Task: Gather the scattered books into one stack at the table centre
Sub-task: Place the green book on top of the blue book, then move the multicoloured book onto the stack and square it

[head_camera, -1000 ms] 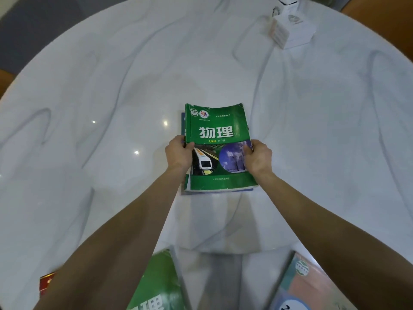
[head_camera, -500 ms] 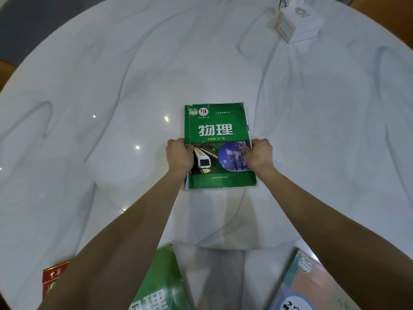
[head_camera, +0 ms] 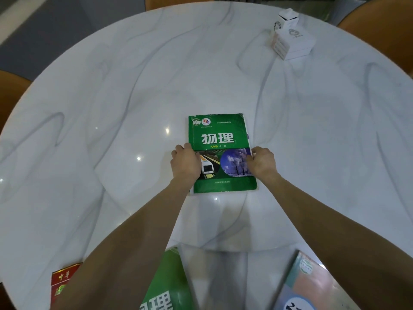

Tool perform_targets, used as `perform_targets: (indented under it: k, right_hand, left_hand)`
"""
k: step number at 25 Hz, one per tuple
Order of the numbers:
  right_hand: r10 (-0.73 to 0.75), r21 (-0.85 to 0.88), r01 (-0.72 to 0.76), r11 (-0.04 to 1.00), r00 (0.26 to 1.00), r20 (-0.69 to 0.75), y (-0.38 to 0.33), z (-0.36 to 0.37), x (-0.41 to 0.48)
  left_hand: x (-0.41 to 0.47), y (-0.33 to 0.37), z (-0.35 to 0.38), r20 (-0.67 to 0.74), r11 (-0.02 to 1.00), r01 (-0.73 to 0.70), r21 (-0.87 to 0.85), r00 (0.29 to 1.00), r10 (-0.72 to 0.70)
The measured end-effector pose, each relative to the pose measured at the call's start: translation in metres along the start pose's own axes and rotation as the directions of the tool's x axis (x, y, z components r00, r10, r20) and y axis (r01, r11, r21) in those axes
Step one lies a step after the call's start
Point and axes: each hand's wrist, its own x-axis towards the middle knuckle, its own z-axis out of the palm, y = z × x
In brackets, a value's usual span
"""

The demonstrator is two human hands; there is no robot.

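Note:
A green physics textbook [head_camera: 220,135] lies flat at the middle of the round white marble table [head_camera: 111,108], on top of another book whose edge just shows along its right side. My left hand [head_camera: 185,163] presses its left edge and my right hand [head_camera: 262,163] grips its right edge. A second green textbook [head_camera: 169,285] lies at the near edge, partly under my left forearm. A pale pink and blue book [head_camera: 310,287] lies at the near right. A red booklet [head_camera: 63,283] sits at the near left.
Two white boxes [head_camera: 290,41] stand at the far right of the table. Orange chair backs [head_camera: 380,16] show beyond the far right rim and at the left rim.
The green textbook's lifted top edge has been pressed down flat and squared over the book beneath, which now barely shows. Both hands stay on its side edges.

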Motion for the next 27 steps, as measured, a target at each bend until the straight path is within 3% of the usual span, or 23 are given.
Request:
perform_targets:
  k: [3, 8, 15, 20, 27]
  right_hand:
    - [-0.112, -0.202, 0.106, 0.974, 0.993, -0.021, 0.005, -0.015, -0.024]
    - [-0.273, -0.423, 0.221, 0.879, 0.960, -0.066, 0.017, -0.040, -0.066]
    - [-0.223, -0.440, 0.135, 0.888, 0.962, -0.154, 0.060, -0.052, -0.147]
    - [-0.199, -0.370, 0.103, 0.923, 0.953, -0.230, 0.102, -0.063, -0.202]
    - [-0.079, -0.317, 0.004, 0.948, 0.972, -0.222, 0.173, -0.045, -0.279]
  left_hand:
    - [-0.018, 0.003, -0.007, -0.017, 0.964, -0.188, 0.187, 0.981, 0.194]
    - [-0.056, 0.021, -0.022, 0.037, 0.855, -0.442, 0.273, 0.893, 0.449]
    - [-0.136, 0.056, -0.011, 0.127, 0.749, -0.602, 0.277, 0.795, 0.592]
    - [-0.189, 0.063, 0.012, 0.116, 0.709, -0.687, 0.160, 0.726, 0.677]
    - [-0.257, 0.065, 0.053, 0.252, 0.653, -0.755, 0.049, 0.642, 0.724]
